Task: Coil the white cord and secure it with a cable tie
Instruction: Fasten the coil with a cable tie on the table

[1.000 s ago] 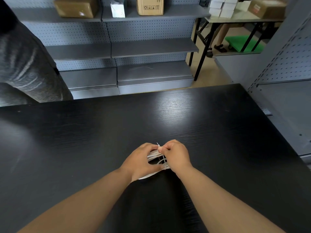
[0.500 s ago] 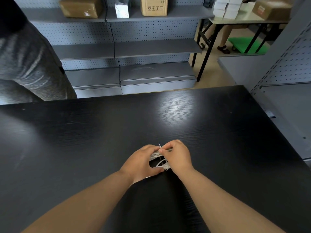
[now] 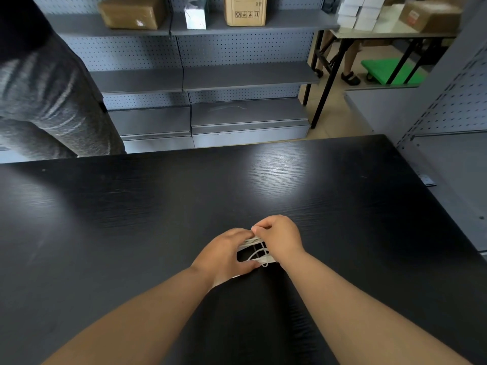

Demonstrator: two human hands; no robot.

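Nearly done: white cord (image 3: 257, 250) already coiled, cable tie (image 3: 253, 228) being fastened, probably not yet tight.
Left hand (image 3: 228, 255) closed around the coil on the black table (image 3: 131, 206); right hand (image 3: 279, 238) pinching the tie end just above the bundle.

one head-worn wide-angle view looks forward and down over the black table (image 3: 131, 219), close to both forearms at the frame's bottom, with grey shelving (image 3: 237, 75) across the top
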